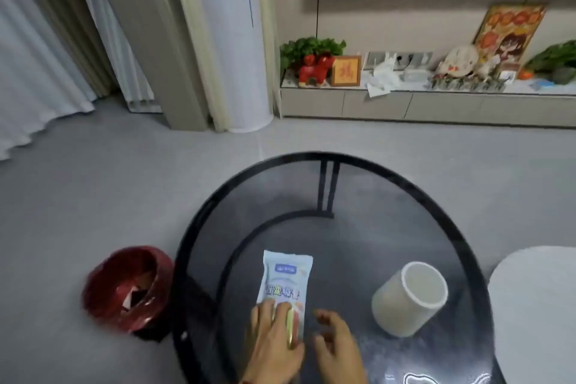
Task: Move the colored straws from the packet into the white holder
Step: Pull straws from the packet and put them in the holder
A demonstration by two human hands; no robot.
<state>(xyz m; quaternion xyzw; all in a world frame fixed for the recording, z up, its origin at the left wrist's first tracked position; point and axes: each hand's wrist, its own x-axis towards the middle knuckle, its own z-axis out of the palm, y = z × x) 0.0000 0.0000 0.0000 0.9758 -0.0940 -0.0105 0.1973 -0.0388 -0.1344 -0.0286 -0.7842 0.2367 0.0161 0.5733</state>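
Left hand: my left hand [274, 343] lies flat on the near end of the straw packet [285, 284], fingers straight and pressing it to the glass; it curls round nothing.
Right hand: my right hand [338, 349] hovers just beside the packet's near right corner, fingers loosely bent, holding nothing I can see.
Packet: it lies flat on the round glass table [405, 196], long axis running away from me, near end under my left fingers. Coloured straws show faintly through the wrapper there; none are out yet.
Holder: the white holder [410, 299] stands upright to the right of the packet, well apart from it, mouth open and, as far as I see, empty.
Key relation: my right hand sits between packet and holder, so I judge it the one to carry.
Room: bare glass lies between packet and holder; the table rim is close on the left, with a red bin [127, 287] below it.
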